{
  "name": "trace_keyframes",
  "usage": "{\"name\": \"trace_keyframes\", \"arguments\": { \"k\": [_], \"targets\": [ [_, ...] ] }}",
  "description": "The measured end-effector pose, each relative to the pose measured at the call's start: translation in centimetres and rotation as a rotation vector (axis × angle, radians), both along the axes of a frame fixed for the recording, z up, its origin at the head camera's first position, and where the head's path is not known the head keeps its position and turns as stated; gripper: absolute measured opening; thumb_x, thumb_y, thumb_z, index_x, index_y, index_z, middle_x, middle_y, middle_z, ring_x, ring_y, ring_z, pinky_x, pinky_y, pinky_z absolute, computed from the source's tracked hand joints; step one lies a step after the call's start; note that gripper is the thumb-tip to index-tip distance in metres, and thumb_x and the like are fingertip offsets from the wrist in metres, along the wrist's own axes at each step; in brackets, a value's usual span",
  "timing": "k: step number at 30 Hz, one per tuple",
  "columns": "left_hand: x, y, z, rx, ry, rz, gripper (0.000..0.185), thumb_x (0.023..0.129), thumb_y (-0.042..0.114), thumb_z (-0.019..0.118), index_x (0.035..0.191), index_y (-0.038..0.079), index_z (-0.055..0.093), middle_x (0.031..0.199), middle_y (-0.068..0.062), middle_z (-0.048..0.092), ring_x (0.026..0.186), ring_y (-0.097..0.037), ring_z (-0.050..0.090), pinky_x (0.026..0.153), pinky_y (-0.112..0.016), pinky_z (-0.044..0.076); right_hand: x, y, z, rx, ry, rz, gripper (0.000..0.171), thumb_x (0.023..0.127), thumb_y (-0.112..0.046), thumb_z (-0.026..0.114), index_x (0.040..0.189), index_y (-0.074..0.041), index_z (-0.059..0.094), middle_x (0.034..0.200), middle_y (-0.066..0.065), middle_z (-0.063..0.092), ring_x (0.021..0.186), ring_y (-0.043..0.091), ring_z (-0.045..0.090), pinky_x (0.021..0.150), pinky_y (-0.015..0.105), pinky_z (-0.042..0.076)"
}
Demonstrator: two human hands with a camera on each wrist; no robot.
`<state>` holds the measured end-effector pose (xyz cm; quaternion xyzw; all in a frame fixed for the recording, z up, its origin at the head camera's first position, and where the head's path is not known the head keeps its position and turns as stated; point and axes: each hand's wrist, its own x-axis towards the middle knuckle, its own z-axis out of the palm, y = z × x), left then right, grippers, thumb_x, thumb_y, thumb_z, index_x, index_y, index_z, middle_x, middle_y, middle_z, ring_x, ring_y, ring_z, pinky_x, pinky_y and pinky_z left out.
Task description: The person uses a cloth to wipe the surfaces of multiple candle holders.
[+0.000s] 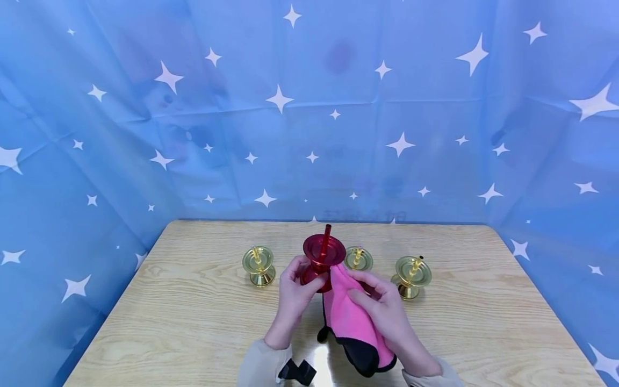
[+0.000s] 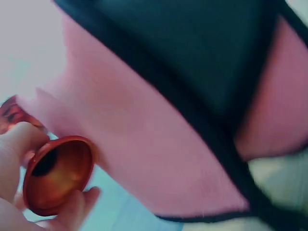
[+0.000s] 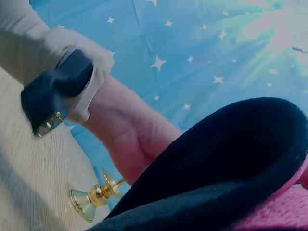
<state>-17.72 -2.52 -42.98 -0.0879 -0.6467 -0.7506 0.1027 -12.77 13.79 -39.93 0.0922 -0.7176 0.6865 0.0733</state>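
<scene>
My left hand [image 1: 296,287] grips a red metal candle holder [image 1: 320,258] by its stem, lifted above the table. Its dish faces the camera with a red spike pointing up. In the left wrist view the holder's flared base [image 2: 57,174] shows between my fingers [image 2: 14,144]. My right hand [image 1: 382,303] holds a pink cloth with black edging [image 1: 349,317] and presses it against the holder's right side. The cloth [image 2: 159,139] fills most of the left wrist view, and its black side [image 3: 226,168] covers the lower right wrist view.
Three gold candle holders stand on the wooden table [image 1: 193,322]: one at the left [image 1: 258,265], one behind the red holder [image 1: 359,258], one at the right [image 1: 412,275]. A blue star-patterned curtain [image 1: 309,107] encloses the table on three sides.
</scene>
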Motion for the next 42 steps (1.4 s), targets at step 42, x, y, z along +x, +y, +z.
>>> {"name": "trace_keyframes", "arguments": {
  "k": [42],
  "targets": [
    [-4.2, 0.3, -6.3, -0.307, 0.087, 0.369, 0.021, 0.068, 0.008, 0.078, 0.088, 0.005, 0.071, 0.084, -0.005, 0.067, 0.084, -0.022, 0.057, 0.079, -0.043, 0.045, 1.9, 4.7, 1.7, -0.102, -0.109, -0.137, 0.029, 0.088, 0.001, 0.06, 0.116, -0.005, 0.065, 0.099, -0.005, 0.066, 0.086, 0.009, 0.06, 0.071, 0.021, 0.05]
  ]
}}
